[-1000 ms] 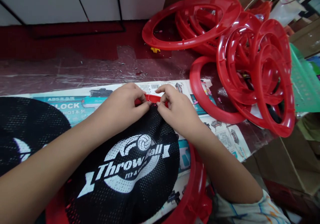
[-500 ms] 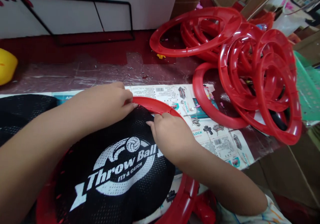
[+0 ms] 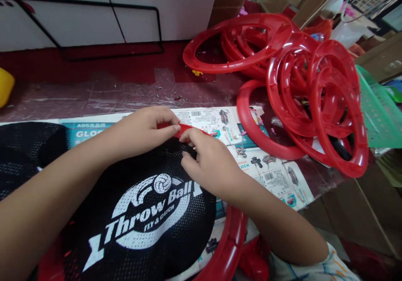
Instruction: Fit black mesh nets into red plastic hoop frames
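Observation:
A black mesh cloth [image 3: 176,239] printed "Throw Ball" in white lies over a red ring [image 3: 234,235], whose rim shows at the lower right and between my hands. My left hand [image 3: 153,126] pinches the cloth and rim at the far edge, thumb against the fingers. Close beside it, my right hand [image 3: 209,159] has its fingers curled at the same edge, with a bit of black cloth between thumb and fingers.
Several red rings [image 3: 317,101] are piled at the right, beside a green perforated basket [image 3: 377,109]. Printed card sheets [image 3: 273,184] lie beneath the work. More black mesh [image 3: 31,143] lies left. A black wire frame [image 3: 109,55] stands behind, and a yellow object [image 3: 4,86] sits far left.
The view has shifted slightly, moving the rings a little left. My right hand has curled around the cloth edge, and its fingers have moved nearer my left hand.

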Demonstrator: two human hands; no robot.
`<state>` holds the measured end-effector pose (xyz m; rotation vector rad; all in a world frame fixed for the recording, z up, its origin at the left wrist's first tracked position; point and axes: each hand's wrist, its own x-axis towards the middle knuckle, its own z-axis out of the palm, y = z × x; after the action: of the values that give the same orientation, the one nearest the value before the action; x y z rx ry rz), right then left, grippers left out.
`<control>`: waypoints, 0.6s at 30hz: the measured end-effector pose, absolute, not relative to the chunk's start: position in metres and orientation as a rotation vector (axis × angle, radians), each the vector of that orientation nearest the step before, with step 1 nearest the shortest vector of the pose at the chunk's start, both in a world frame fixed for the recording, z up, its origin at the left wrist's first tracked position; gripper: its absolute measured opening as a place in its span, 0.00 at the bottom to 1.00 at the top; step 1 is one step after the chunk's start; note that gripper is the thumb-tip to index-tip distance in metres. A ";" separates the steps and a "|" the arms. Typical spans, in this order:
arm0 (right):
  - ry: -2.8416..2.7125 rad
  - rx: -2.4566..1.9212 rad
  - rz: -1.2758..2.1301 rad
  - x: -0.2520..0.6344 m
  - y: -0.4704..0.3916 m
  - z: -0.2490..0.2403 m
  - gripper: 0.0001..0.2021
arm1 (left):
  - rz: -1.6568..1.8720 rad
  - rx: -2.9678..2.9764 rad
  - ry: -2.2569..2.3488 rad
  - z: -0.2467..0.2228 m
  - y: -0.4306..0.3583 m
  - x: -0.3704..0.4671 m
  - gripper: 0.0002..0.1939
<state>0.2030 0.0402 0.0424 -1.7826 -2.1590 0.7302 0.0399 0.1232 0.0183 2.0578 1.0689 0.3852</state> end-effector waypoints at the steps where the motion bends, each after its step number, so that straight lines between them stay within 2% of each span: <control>1: -2.149 -1.731 0.746 0.204 0.041 0.042 0.13 | 0.370 2.017 1.050 0.016 0.124 0.039 0.14; 13: -2.355 -1.750 0.470 0.211 0.048 0.036 0.15 | 0.295 1.993 1.004 0.009 0.133 0.036 0.13; 18: -2.373 -1.724 0.395 0.214 0.048 0.034 0.14 | 0.372 2.016 1.007 0.008 0.130 0.041 0.12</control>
<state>0.2136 0.0480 0.0336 -1.7240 -2.3732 0.3947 0.0405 0.1305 0.0077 2.0164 1.0068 0.3724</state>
